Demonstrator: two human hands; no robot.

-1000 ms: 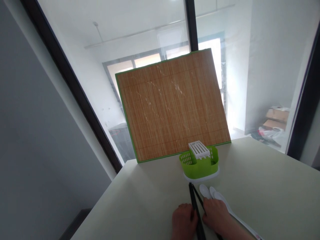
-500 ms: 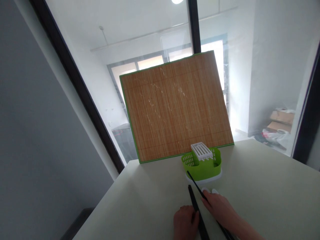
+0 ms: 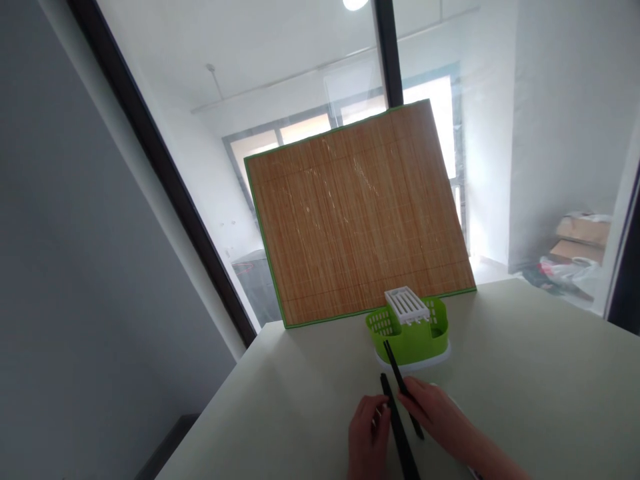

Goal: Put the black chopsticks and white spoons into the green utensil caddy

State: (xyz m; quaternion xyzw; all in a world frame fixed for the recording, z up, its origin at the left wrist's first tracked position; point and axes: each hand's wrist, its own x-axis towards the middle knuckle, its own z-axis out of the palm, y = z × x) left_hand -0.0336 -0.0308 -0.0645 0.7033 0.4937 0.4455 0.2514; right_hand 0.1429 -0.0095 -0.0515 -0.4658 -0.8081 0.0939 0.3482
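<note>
My right hand (image 3: pixel 434 408) is closed round a pair of black chopsticks (image 3: pixel 394 363), which slant up and left with their far tips in front of the green basket. My left hand (image 3: pixel 367 433) is loosely curled, with a gap between thumb and index finger. Its fingertips come close to or touch a bundle of black chopsticks (image 3: pixel 400 437) lying just right of it. The green basket (image 3: pixel 415 347) stands on a white base beyond both hands. A white slatted tray (image 3: pixel 407 305) is set across its middle. White edges of something show behind my right hand, mostly hidden.
A bamboo mat (image 3: pixel 360 213) with green edging leans upright against the glass behind the basket. The pale table (image 3: pixel 300 400) carries everything. A grey wall (image 3: pixel 100 267) rises at the left. Cardboard boxes (image 3: pixel 580 240) lie beyond the glass at the right.
My left thumb has come off the chopstick bundle and the hand has loosened. The chopsticks in my right hand have shifted right and turned steeper, and their near ends now show below the hand.
</note>
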